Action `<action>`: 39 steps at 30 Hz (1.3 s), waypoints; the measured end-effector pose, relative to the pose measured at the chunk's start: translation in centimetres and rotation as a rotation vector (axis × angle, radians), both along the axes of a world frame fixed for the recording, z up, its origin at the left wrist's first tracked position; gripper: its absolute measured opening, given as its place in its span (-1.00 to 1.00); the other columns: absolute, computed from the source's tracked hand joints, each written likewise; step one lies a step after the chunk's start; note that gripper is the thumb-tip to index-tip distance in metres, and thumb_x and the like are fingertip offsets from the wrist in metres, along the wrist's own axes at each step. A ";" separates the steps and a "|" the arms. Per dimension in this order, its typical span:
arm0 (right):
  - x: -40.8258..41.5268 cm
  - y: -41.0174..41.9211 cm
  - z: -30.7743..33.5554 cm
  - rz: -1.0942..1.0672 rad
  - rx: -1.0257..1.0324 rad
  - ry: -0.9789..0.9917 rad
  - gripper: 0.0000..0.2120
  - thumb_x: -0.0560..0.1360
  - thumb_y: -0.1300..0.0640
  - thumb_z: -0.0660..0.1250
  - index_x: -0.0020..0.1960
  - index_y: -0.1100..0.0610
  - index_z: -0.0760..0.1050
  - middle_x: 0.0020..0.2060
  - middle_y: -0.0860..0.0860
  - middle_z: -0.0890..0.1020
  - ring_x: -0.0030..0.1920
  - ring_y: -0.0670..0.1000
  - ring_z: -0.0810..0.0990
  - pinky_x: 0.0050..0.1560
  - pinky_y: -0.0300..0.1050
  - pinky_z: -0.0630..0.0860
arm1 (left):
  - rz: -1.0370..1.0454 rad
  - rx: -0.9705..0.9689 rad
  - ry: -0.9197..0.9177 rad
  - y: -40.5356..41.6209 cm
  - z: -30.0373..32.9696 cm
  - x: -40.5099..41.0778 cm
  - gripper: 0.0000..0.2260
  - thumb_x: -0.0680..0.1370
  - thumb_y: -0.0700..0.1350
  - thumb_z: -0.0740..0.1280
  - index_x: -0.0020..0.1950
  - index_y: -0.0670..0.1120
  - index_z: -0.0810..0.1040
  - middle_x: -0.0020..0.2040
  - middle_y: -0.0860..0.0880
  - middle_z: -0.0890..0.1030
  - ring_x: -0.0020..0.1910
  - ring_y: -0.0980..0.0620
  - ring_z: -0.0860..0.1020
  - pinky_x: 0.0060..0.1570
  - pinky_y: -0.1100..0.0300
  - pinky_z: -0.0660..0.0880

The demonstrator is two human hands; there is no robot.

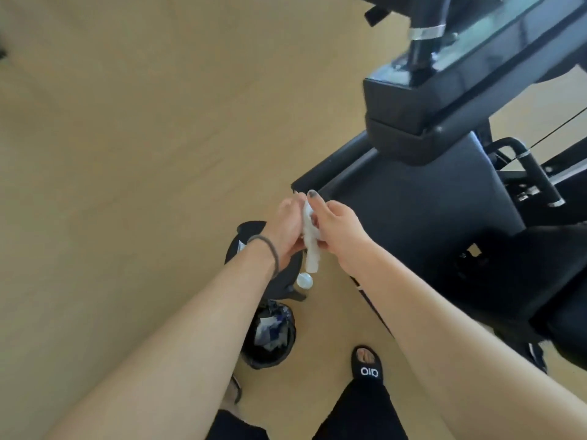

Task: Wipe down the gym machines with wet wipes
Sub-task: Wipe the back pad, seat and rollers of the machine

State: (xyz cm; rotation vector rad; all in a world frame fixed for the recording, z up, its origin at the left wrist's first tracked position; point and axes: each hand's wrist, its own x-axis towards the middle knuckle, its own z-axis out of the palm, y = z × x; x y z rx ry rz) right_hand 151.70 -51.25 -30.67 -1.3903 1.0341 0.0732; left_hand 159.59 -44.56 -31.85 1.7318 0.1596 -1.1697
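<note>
A white wet wipe [309, 239] is bunched between both hands at the middle of the view, its tail hanging down. My left hand [287, 227] holds it from the left; a grey band circles that wrist. My right hand [336, 222] pinches it from the right, fingers curled round the top. Both hands hover just in front of the black padded seat [422, 211] of a gym machine [444, 100], whose dark frame and upright post fill the upper right.
A small black bin [270, 335] lined with a bag and holding crumpled wipes stands on the tan floor [127, 154] by my feet. A black stool-like base with a white knob [304, 281] sits under my hands. My black slide sandal [368, 363] is at the bottom.
</note>
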 end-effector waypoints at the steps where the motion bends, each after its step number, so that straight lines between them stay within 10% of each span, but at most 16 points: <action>1: 1.5 1.4 -0.5 -0.011 -0.042 0.021 -0.55 0.63 -0.22 0.21 -0.18 0.14 0.45 -0.27 0.06 0.52 -0.24 0.03 0.52 -0.19 -0.10 0.48 | -0.003 -0.001 0.044 1.0 -0.4 1.3 -0.66 0.63 0.15 0.16 0.01 -0.12 0.49 -0.22 -0.08 0.59 -0.27 -0.03 0.59 -0.27 0.13 0.53; 9: 12.6 10.8 -2.1 -0.362 -0.024 0.064 -0.52 0.65 -0.18 0.19 -0.29 0.11 0.51 -0.36 0.00 0.54 -0.29 0.02 0.53 -0.18 -0.10 0.46 | -0.201 -0.243 0.147 10.1 -1.4 14.3 -0.58 0.66 -0.01 0.22 0.35 -0.31 0.46 0.04 -0.19 0.61 0.00 -0.10 0.58 0.14 -0.03 0.52; 15: 16.6 13.9 -0.2 -0.518 0.090 0.074 -0.49 0.65 -0.27 0.11 -0.22 0.07 0.54 -0.33 -0.03 0.59 -0.32 -0.04 0.57 -0.36 -0.17 0.40 | -0.443 -0.240 0.135 12.3 1.1 19.8 -0.87 0.70 -0.08 0.17 0.05 -0.12 0.42 -0.30 0.02 0.59 -0.42 0.16 0.55 -0.44 0.30 0.48; 22: 17.7 13.1 1.6 -0.716 0.063 0.060 -0.46 0.60 -0.34 0.12 0.01 0.11 0.59 0.01 0.15 0.69 0.05 0.17 0.67 0.21 0.13 0.56 | -0.720 -0.230 0.157 11.4 4.5 21.7 -0.83 0.63 0.01 0.31 0.05 -0.06 0.62 -0.19 0.05 0.69 -0.19 0.10 0.66 -0.08 0.21 0.58; 29: 21.1 11.8 0.9 -0.774 0.074 0.080 -0.36 0.58 -0.41 0.05 0.11 0.13 0.56 -0.01 0.11 0.69 0.03 0.14 0.67 0.18 0.14 0.58 | -0.716 -0.239 0.208 8.7 3.4 25.3 -0.92 0.63 -0.29 0.24 0.11 -0.20 0.46 -0.18 -0.03 0.68 -0.30 0.10 0.67 -0.33 0.26 0.56; 39: 33.7 7.5 -2.1 -1.121 0.084 0.110 -0.43 0.61 -0.31 0.16 0.03 0.19 0.60 0.07 0.21 0.68 -0.01 0.14 0.65 0.10 0.06 0.56 | -0.970 -0.238 0.285 -0.2 0.0 38.6 -0.95 0.66 -0.22 0.15 0.03 -0.11 0.38 -0.15 -0.02 0.70 -0.19 0.03 0.67 -0.12 0.13 0.61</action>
